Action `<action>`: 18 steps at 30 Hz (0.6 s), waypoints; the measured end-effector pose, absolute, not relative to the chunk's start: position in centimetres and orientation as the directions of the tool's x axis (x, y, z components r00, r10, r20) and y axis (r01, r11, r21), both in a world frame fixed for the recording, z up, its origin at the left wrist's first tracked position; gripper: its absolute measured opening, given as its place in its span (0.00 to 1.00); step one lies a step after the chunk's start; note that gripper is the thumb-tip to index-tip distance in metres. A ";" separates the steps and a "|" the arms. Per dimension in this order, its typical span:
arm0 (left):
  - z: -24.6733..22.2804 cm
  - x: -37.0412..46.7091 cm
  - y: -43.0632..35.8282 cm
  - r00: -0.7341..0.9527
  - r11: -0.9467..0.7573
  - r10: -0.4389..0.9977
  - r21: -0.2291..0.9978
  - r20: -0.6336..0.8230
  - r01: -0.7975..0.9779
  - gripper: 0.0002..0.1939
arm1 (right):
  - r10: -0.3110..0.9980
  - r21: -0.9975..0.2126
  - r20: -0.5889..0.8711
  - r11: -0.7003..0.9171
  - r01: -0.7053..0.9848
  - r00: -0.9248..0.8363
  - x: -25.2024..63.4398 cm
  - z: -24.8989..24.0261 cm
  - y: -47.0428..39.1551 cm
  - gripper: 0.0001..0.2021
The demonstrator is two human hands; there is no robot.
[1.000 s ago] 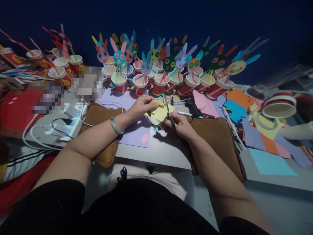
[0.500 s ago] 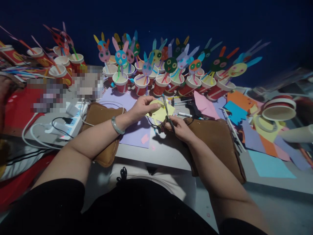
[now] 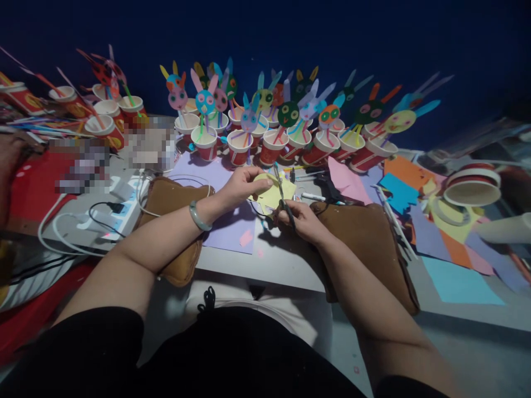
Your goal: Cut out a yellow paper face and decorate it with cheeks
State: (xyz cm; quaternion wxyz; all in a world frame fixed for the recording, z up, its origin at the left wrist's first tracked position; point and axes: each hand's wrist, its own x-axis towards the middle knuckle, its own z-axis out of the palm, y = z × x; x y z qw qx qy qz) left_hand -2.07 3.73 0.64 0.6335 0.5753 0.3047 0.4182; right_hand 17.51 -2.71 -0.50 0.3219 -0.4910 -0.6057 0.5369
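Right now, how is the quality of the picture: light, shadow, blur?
Head view: dim light, dark blue wall; shadow beneath the right hand on the table; stretched, smeared edges, such as the white roll; a pixelated patch left of centre.

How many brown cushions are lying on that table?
2. One cushion lies under the left forearm; the other lies under the right forearm. I see no more, though some may be hidden.
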 end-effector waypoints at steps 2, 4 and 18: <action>0.6 -2.1 3.7 0.467 -0.015 0.879 0.984 0.097 -0.175 0.18 | 0.942 -0.966 -0.136 -0.057 0.253 -0.308 17.5 -0.5 -2.7 0.21; 0.5 -2.1 3.7 0.465 -0.016 0.880 0.984 0.099 -0.180 0.18 | 0.941 -0.966 -0.137 -0.058 0.254 -0.308 17.5 -0.5 -2.7 0.21; 0.8 -2.0 3.6 0.424 -0.013 0.901 0.983 0.091 -0.183 0.19 | 0.935 -0.971 -0.116 -0.035 0.238 -0.335 17.7 -0.7 -2.6 0.22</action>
